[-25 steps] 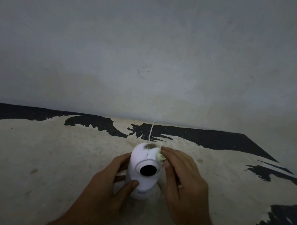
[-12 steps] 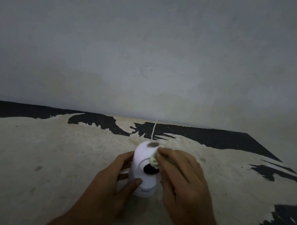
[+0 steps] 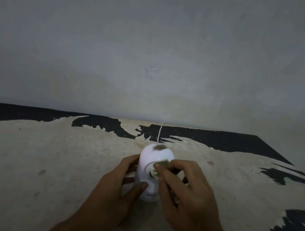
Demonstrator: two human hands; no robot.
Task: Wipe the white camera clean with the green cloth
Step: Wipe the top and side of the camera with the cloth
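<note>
camera (image 3: 149, 175) upright on surface (image 3: 45, 159), wall (image 3: 156, 48) behind; left hand (image 3: 118, 188) at its left side; right hand (image 3: 182, 193) presses cloth (image 3: 157, 168) on its front; cable (image 3: 160, 133) behind it

One camera (image 3: 153, 158), one cloth (image 3: 157, 167), two hands.

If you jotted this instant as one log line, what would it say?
left hand: steadies white camera | right hand: presses green cloth on lens | dirt patch on top: not wiped
</note>
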